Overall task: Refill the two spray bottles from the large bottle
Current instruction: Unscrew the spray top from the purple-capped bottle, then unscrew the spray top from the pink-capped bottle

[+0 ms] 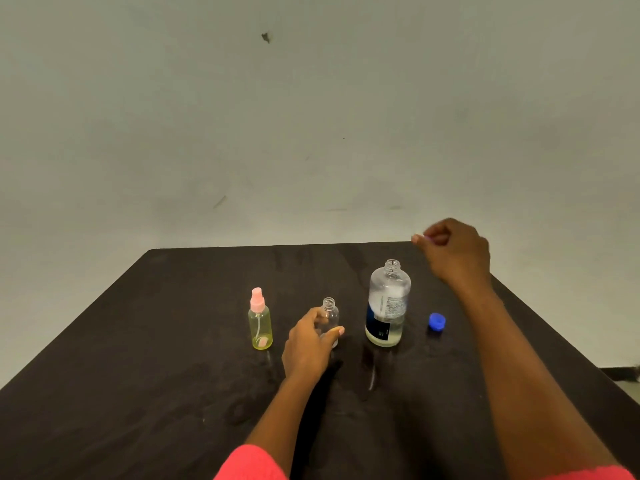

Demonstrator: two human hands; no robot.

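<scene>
Large bottle (388, 306) stands uncapped, right of table centre. The yellow spray bottle (260, 327) to the left has its sprayer on. The small clear bottle (330, 311) between them is open-necked, and the left hand (310, 344) grasps its body. Right hand (457, 254) hovers behind the large bottle with fingers curled; whether they pinch anything cannot be told.

Recommended: brace the small bottle upright and pour slowly into its narrow neck.

Blue cap (436, 321) lies to the right. Wall (311, 116) is grey and marked; table (138, 375) is dark and smeared.
</scene>
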